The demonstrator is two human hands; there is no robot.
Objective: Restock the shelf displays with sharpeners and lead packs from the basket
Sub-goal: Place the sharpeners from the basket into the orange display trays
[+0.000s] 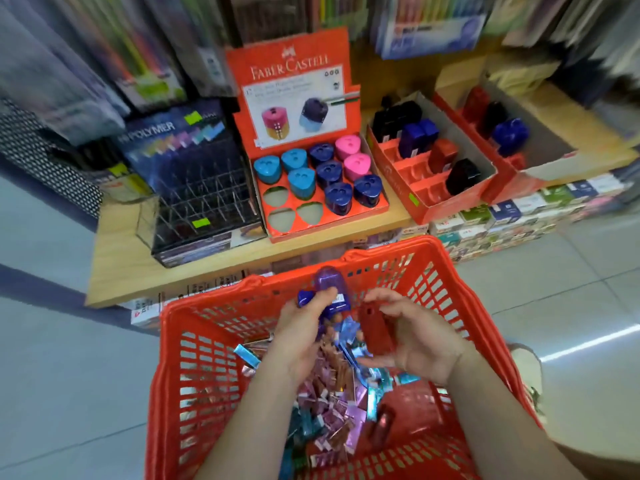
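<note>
Over the red basket [207,327], my left hand [298,337] grips several blue and purple sharpeners [325,289]. My right hand [415,337] holds a dark red sharpener [375,329]. Many small lead packs [332,410] and another red sharpener [381,424] lie in the basket. On the wooden shelf [145,268] stands an orange Faber-Castell display [311,174] with triangular sharpeners and three empty holes at its front left. To its right is a red tray [408,192] with black, blue and red sharpeners. A clear lead-pack rack [194,188] stands at the left.
A second red tray [519,168] with sharpeners sits at the far right. Boxed stock [519,220] is stacked below the shelf edge. Hanging stationery fills the wall behind. The floor is grey tile on both sides of the basket.
</note>
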